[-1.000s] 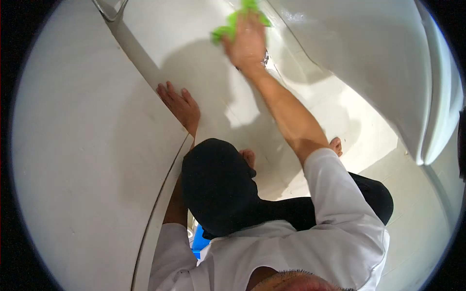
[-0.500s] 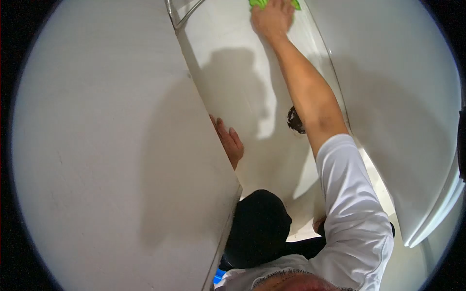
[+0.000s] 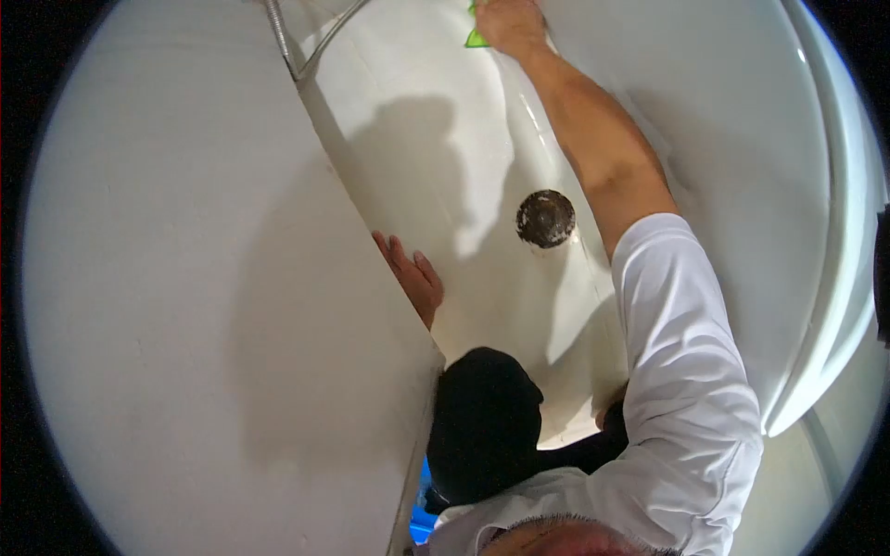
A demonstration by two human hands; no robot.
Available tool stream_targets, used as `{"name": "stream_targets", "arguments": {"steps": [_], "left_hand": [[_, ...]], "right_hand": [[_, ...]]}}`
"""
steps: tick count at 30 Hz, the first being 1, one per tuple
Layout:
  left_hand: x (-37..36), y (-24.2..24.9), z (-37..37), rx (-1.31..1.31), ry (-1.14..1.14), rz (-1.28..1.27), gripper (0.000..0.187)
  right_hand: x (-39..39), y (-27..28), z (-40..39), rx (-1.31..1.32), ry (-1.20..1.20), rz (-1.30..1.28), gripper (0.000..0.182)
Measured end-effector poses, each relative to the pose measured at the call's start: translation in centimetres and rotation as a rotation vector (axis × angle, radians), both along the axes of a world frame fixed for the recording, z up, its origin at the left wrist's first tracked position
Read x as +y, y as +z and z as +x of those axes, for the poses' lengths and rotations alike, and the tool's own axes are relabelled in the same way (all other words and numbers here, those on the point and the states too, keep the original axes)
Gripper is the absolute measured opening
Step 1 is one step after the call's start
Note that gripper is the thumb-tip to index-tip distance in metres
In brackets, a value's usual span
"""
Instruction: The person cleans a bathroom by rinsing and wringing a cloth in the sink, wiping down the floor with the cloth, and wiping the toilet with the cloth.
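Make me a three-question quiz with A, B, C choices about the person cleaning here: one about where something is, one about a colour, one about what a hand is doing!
1. Where is the drain?
A. On the white floor, between the two arms
B. Up on the wall
C. Under the knee

2. What colour is the cloth?
A. Red
B. Green
C. Blue

3. What is the left hand doing?
A. Holding the cloth
B. Lying flat and open by the wall's edge
C. Covering the drain

Answers:
1. A, the dark round drain sits on the floor between the left hand and the outstretched right arm.
2. B, a bright green corner peeks out beside the right hand.
3. B, its fingers are spread and it holds nothing; the right hand presses on the cloth.
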State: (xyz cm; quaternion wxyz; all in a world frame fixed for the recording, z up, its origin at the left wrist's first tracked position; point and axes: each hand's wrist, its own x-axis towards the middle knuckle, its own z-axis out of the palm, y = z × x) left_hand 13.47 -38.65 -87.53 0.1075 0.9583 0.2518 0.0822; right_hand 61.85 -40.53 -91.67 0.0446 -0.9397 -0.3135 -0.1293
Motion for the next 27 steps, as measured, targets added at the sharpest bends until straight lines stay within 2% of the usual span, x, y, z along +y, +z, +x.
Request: {"name": "stream_targets", "arguments": {"steps": [2, 3, 4, 5, 7, 8, 10, 14, 16, 18, 19, 20, 21, 22, 23, 25, 26, 27], "left_hand": [[-0.4, -0.2, 0.8, -0.019, -0.018, 0.02, 0.051], [-0.7, -0.1, 0.8, 0.004, 0.01, 0.021, 0.051], [-0.7, 0.1, 0.8, 0.027, 0.035, 0.028, 0.05], [-0.5, -2.8, 0.7, 0.017, 0.019, 0.022, 0.05], [-0.6, -2.6, 0.7, -0.049, -0.005, 0.06, 0.05], [-0.7, -2.3, 0.9, -0.042, -0.007, 0.049, 0.05], [-0.6, -1.6, 0.8, -0.056, -0.008, 0.076, 0.049], [-1.0, -1.3, 0.6, -0.118, -0.069, 0.065, 0.046], [-1.4, -1.4, 0.7, -0.078, 0.0, 0.122, 0.043], [-1.5, -1.8, 0.6, -0.115, -0.023, 0.115, 0.043], [-1.9, -2.3, 0.3, -0.148, 0.008, 0.137, 0.043], [-1.7, -2.6, 0.3, -0.122, -0.002, 0.168, 0.045], [-1.3, -3.1, 0.1, -0.126, -0.016, 0.16, 0.045], [-1.2, -3.7, 0.1, -0.178, -0.036, 0.181, 0.045], [-1.1, -4.4, -0.1, -0.229, -0.051, 0.207, 0.045], [-0.4, -6.8, -1.0, -0.171, -0.021, 0.253, 0.046], [-0.3, -7.7, -0.9, -0.114, -0.009, 0.292, 0.048], [0.0, -8.6, -1.1, -0.168, -0.035, 0.371, 0.045]], "right_hand": [[-1.6, 2.9, -4.3, 0.107, -0.079, 0.103, 0.062], [-1.0, 0.0, -6.3, -0.024, -0.142, 0.272, 0.057], [-2.6, 2.8, -10.2, 0.213, -0.155, 0.178, 0.059], [-4.2, 1.3, -12.5, 0.201, -0.17, 0.174, 0.059], [-8.1, 1.0, -15.8, 0.288, -0.023, 0.189, 0.06], [-10.2, 1.0, -17.0, 0.295, -0.027, 0.179, 0.06], [-15.2, 0.9, -19.6, 0.245, -0.196, 0.158, 0.061], [-25.4, 2.4, -27.3, 0.386, -0.252, 0.057, 0.062], [-31.3, 2.5, -31.7, 0.418, -0.171, -0.022, 0.06], [-38.3, 3.6, -35.0, 0.501, -0.126, -0.226, 0.06], [-42.7, 3.1, -36.0, 0.521, -0.141, -0.21, 0.062], [-47.3, 2.8, -37.2, 0.503, -0.201, -0.163, 0.065], [-50.6, 4.0, -38.0, 0.655, -0.371, -0.123, 0.068], [-54.3, 4.5, -38.5, 0.538, -0.361, -0.135, 0.072], [-56.1, 6.1, -38.4, 0.643, -0.554, -0.255, 0.076], [-62.4, 3.0, -38.5, 0.395, -0.515, -0.203, 0.074], [-62.3, 1.6, -38.6, 0.4, -0.549, -0.081, 0.07], [-59.7, 0.7, -39.3, 0.395, -0.597, 0.042, 0.067]]}}
